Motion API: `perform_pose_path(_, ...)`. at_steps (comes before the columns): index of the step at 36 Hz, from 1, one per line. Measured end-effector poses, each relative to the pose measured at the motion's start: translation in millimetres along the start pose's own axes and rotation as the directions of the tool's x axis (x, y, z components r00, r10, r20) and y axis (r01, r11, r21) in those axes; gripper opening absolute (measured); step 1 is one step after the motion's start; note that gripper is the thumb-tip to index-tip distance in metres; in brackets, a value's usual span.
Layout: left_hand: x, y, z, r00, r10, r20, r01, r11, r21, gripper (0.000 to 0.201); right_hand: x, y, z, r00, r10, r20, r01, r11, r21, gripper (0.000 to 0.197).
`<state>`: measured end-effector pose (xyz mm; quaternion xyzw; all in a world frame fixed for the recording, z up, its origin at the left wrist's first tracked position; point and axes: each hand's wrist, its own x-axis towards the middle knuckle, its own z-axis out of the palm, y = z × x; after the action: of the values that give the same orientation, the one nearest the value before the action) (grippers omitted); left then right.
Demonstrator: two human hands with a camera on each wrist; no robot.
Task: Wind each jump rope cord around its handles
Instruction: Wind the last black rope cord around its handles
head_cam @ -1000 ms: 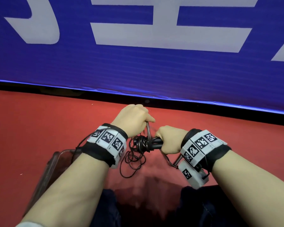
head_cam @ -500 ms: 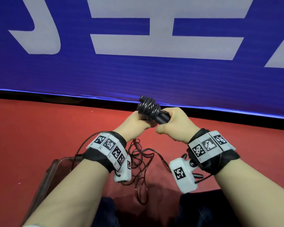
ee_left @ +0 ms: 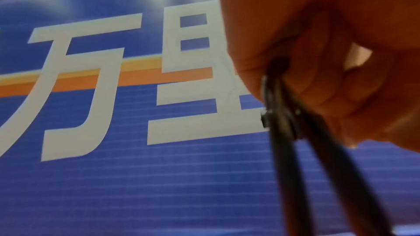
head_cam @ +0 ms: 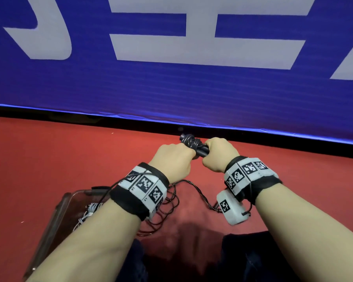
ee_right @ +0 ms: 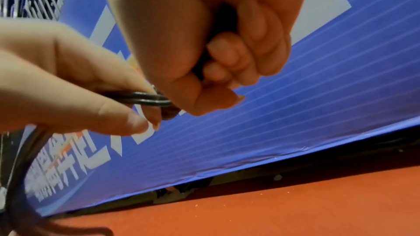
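Black jump rope handles (head_cam: pixel 194 144), with several turns of black cord wound round their far end, are held up over the red floor. My right hand (head_cam: pixel 218 154) grips the near part of the handles in a fist (ee_right: pixel 227 56). My left hand (head_cam: pixel 174 159) pinches the cord (ee_left: pixel 279 100) close beside the handles (ee_right: pixel 147 99). The loose cord (head_cam: pixel 167 208) hangs down in loops under my left wrist.
A clear plastic box (head_cam: pixel 55 222) with pale cords inside sits on the red floor (head_cam: pixel 49 155) at my lower left. A blue banner (head_cam: pixel 171 88) with white characters stands upright just beyond my hands. My knees in dark trousers (head_cam: pixel 253 259) fill the bottom.
Both hands rose from low near my lap up toward the banner. The handles tilted up and away, and my left hand has come round over the cord beside them.
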<state>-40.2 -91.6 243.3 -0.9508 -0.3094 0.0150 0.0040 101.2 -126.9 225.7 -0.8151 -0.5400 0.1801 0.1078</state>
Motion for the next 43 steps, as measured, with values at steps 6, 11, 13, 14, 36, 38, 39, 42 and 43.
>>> perform_pose_path(6,-1.6,-0.1,-5.8,0.998,0.069,-0.011,-0.067,0.988,0.136,0.023,-8.8,-3.3,6.5,0.99,-0.033,0.138,0.072,0.955,-0.288,0.02)
perform_pose_path(11,1.9,-15.3,2.0,0.991,0.11,-0.078,-0.106,0.993,0.044,0.022,-21.2,-13.2,11.6,0.942,-0.153,0.299,0.261,0.893,-0.367,0.021)
perform_pose_path(13,2.7,-22.6,4.7,0.989,0.114,-0.099,-0.116,0.993,-0.023,0.031,-24.1,-15.8,13.4,0.909,-0.195,0.37,0.321,0.891,-0.32,0.018)
perform_pose_path(14,2.6,-26.4,5.4,0.99,0.107,-0.096,-0.114,0.991,-0.064,0.033,-25.1,-16.7,13.1,0.893,-0.213,0.397,0.339,0.899,-0.279,0.018)
perform_pose_path(36,4.6,-9.9,2.1,0.999,-0.025,-0.042,-0.02,0.556,-0.831,0.013,-23.3,-7.6,-42.4,0.992,0.0,-0.125,0.086,0.724,0.684,0.029)
perform_pose_path(38,4.8,-7.2,4.8,1.0,-0.019,0.005,0.016,0.666,-0.746,0.016,-16.3,0.9,-40.5,0.987,0.048,-0.151,0.054,0.795,0.604,0.029)
perform_pose_path(39,2.4,-5.9,2.7,1.0,-0.005,0.024,0.021,0.713,-0.701,0.025,-14.1,3.6,-38.2,0.987,0.046,-0.151,0.043,0.84,0.542,0.029)
perform_pose_path(42,1.5,-10.1,-0.6,0.998,-0.007,0.063,0.042,0.815,-0.578,0.033,-8.2,7.8,-28.4,0.992,0.044,-0.115,0.005,0.918,0.396,0.026)
perform_pose_path(43,1.1,-11.7,-0.7,0.997,-0.011,0.071,0.046,0.848,-0.529,0.031,-5.6,8.7,-25.1,0.993,0.05,-0.106,-0.008,0.932,0.363,0.025)
